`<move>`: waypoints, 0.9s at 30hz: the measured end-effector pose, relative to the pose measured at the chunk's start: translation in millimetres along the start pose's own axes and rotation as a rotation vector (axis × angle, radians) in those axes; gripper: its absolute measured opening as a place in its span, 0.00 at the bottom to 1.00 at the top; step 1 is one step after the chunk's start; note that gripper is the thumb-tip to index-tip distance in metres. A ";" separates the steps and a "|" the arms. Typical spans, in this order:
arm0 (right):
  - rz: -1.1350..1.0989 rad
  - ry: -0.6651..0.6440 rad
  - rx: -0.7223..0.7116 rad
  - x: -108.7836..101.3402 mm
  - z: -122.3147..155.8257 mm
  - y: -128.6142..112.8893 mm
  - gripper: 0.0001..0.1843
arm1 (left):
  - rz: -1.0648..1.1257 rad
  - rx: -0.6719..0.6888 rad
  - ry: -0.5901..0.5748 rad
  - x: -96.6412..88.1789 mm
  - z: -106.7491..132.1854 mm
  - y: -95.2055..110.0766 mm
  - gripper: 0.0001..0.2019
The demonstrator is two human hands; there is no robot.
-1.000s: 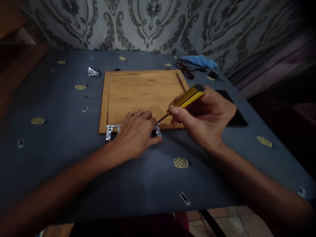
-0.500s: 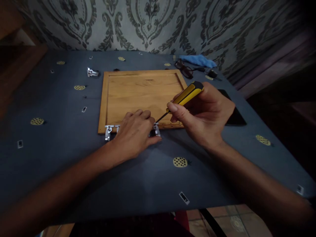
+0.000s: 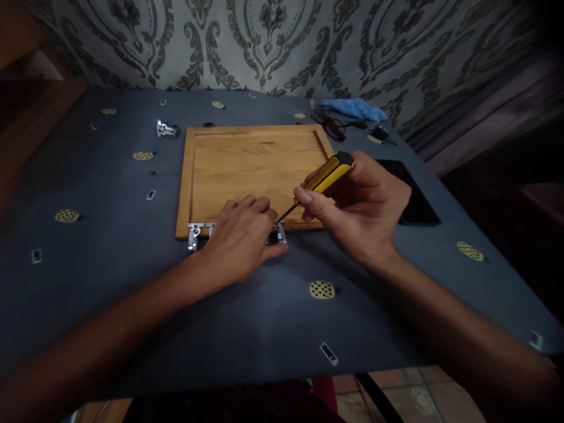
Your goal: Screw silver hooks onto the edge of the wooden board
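A framed wooden cabinet door lies flat on the table. Metal hinges line its near edge, one hinge at the left corner and another partly covered by my fingers. My left hand rests over that edge with fingers bent, thumb and forefinger around a third hinge. In my right hand is a yellow-and-black screwdriver, gripped by its handle and slanting down to the left. Its tip meets this hinge's plate beside my left forefinger; the screw itself is too small to make out.
A loose hinge and a small screw-like piece lie left of the door. Behind it on the right are sunglasses and a blue cloth. A dark flat tablet-like object lies beyond my right hand. A patterned wall borders the table's back.
My right hand and the screwdriver handle have shifted slightly left and down, while the tip stays at the hinge. My left hand and the door hold their places.
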State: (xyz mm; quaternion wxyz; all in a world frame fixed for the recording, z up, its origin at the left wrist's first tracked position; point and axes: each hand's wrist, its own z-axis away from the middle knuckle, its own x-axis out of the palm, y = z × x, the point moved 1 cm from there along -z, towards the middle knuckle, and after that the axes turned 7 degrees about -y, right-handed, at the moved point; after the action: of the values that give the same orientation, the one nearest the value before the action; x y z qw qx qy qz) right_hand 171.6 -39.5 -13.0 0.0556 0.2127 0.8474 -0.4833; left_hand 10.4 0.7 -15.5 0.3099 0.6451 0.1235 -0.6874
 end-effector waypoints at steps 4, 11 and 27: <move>-0.024 -0.099 0.006 -4.8 -5.0 0.5 0.14 | 0.006 0.001 0.005 -1.3 0.6 0.9 0.17; -0.129 -0.371 0.090 -16.7 -16.5 -8.0 0.13 | 0.011 -0.003 -0.016 -2.7 0.7 2.0 0.18; -0.088 0.149 -0.102 -7.5 -13.0 -12.0 0.15 | 0.002 -0.003 -0.021 -2.8 0.4 2.0 0.18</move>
State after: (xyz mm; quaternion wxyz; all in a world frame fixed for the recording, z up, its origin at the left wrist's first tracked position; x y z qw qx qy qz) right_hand 174.8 -36.1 5.6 -0.0180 0.2076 0.8812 -0.4244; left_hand 11.2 -0.3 -12.3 0.3130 0.6374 0.1205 -0.6937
